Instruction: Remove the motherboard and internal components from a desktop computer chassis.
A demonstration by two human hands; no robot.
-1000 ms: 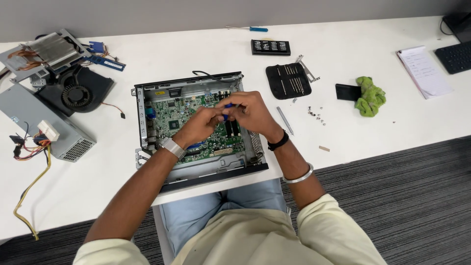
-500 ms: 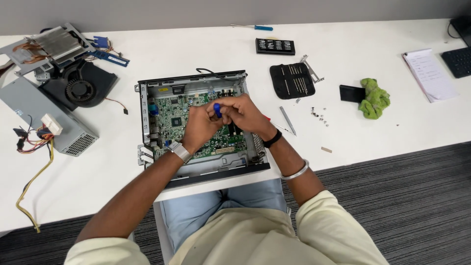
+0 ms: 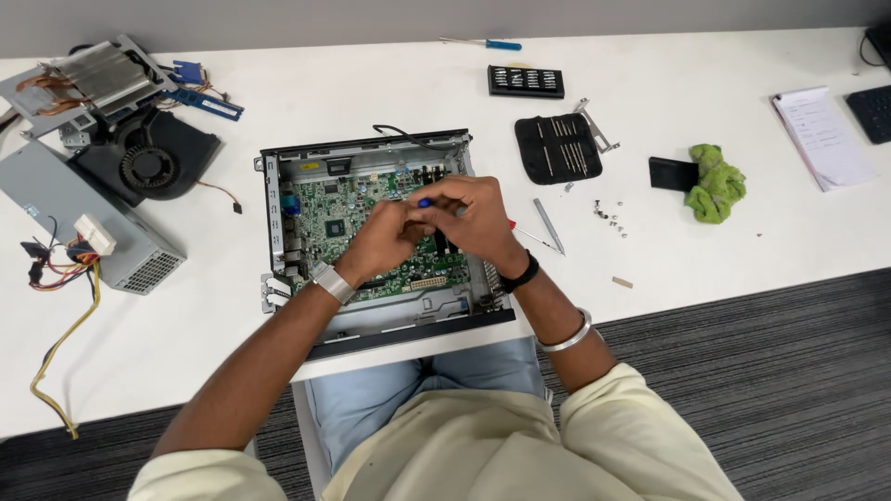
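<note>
Left hand and right hand fingers pressed together, pinching small blue-tipped screwdriver. Tool upright over green circuit board directly beneath fingertips. Likely light, stiff, slippery: grip handle near top. Board likely fragile. Open computer case surrounds. Loose screws well right.

Both forearms are extended toward twelve o'clock, converging. The left hand is curled, fingers bent inward, touching the right hand, which is arched at its two o'clock; what is pinched cannot be clearly made out.
</note>
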